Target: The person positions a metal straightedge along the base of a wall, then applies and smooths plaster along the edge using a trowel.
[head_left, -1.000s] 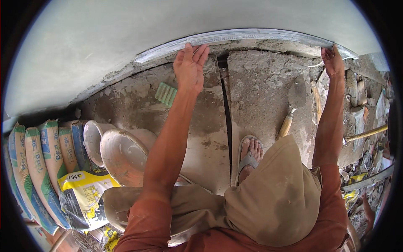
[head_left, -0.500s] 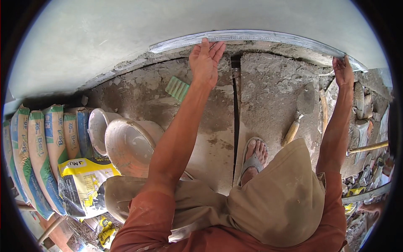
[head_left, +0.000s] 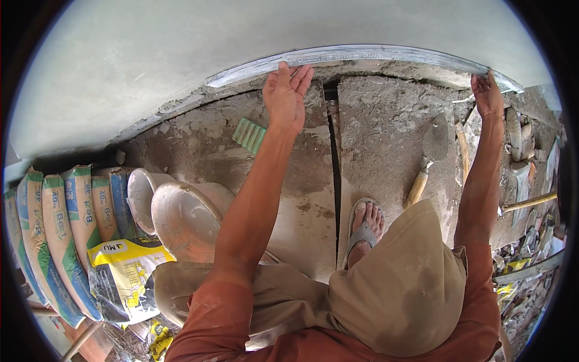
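Note:
A long, pale metal straightedge (head_left: 362, 54), smeared with plaster, lies against the foot of the smooth grey wall (head_left: 241, 36). My left hand (head_left: 284, 99) holds it left of its middle, the thumb on its face and the fingers underneath. Close to its right end, my right hand (head_left: 487, 95) grips it between thumb and fingertips. Below my left hand, a green ridged block (head_left: 249, 135) rests on the floor. A trowel with a wooden handle (head_left: 416, 188) lies to the left of my right forearm.
Stacked cement bags (head_left: 51, 223) and two plaster-stained buckets (head_left: 181, 217) stand at the left, with a yellow and black bag (head_left: 126, 277) in front. A hammer-like tool with a wooden handle (head_left: 531, 202) and rubble fill the right side. A dark gap (head_left: 335, 181) splits the floor boards.
The straightedge and both my hands appear slightly further left in view, its right end a little higher. The view itself has shifted slightly. Both hands keep their hold.

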Demonstrator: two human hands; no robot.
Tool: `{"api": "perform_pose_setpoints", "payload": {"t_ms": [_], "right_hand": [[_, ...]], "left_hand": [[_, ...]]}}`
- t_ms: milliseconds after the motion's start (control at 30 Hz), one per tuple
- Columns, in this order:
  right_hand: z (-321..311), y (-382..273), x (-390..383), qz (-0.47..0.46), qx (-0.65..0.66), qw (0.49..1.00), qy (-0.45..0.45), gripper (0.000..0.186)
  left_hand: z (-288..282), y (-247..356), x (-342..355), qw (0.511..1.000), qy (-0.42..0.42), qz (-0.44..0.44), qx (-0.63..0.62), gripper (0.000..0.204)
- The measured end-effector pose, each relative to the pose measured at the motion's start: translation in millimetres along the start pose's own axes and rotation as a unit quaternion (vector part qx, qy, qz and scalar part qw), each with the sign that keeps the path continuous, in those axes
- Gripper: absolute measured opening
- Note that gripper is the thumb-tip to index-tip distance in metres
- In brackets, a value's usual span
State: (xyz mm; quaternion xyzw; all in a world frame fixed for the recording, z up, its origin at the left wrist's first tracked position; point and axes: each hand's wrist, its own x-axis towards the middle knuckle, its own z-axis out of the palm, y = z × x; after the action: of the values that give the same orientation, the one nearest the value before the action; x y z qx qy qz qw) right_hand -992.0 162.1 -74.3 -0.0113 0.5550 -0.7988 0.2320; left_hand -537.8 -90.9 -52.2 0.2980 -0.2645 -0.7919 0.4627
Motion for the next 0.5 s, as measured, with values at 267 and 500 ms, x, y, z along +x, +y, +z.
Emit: {"api": "perform_pose_setpoints", "payload": {"t_ms": [267, 500], "right_hand": [[-3.6, 0.6, 2.7, 0.008, 0.009, 1.0, 0.002, 0.042], [4.7, 3.6, -1.2, 0.011, 0.012, 1.0, 0.006, 0.041]], "left_hand": [[3.0, -3.0, -2.2, 1.0, 0.005, 0.008, 0.013, 0.029], [-3.3, 0.8, 1.0, 1.0, 0.004, 0.01, 0.002, 0.03]]}}
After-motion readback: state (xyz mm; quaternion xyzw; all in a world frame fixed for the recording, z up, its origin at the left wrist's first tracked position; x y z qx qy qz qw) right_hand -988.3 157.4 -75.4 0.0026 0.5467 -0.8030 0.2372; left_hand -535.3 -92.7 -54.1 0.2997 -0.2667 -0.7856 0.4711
